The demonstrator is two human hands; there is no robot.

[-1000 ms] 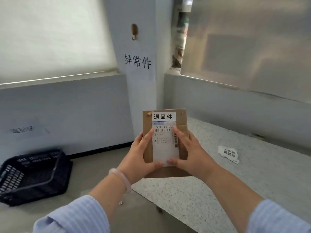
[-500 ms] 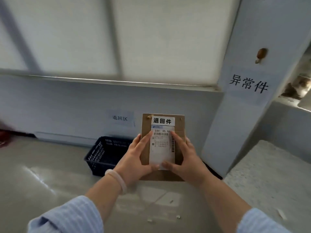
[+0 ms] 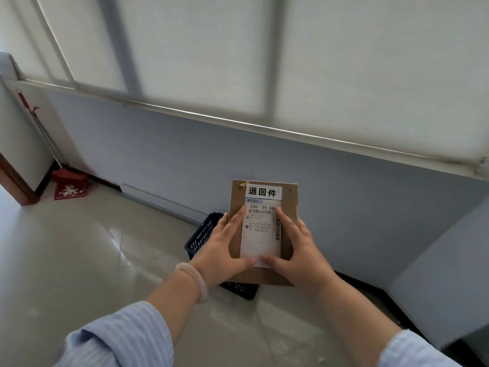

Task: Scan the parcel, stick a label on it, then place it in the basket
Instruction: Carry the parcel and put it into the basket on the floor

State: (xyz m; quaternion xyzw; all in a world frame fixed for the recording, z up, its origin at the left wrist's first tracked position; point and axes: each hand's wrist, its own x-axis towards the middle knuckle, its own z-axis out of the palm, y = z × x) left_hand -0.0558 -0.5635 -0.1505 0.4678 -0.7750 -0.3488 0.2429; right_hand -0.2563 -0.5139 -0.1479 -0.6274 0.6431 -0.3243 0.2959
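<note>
since half a second ago the basket (image 3: 201, 237) shifts from left of the parcel to directly behind it. the flat brown parcel (image 3: 290, 200), upright over the basket, bears a white waybill (image 3: 260, 242) under a black-lettered label (image 3: 264, 192). left hand (image 3: 225, 250) and right hand (image 3: 299, 256) clamp its sides, thumbs pressing on the waybill.

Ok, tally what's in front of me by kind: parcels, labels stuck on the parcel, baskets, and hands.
Parcels: 1, the brown parcel.
Labels on it: 2, the top sticker and the shipping label.
Baskets: 1, the dark basket on the floor behind the parcel.
Hands: 2, left hand and right hand, both gripping the parcel.
Total: 6.
</note>
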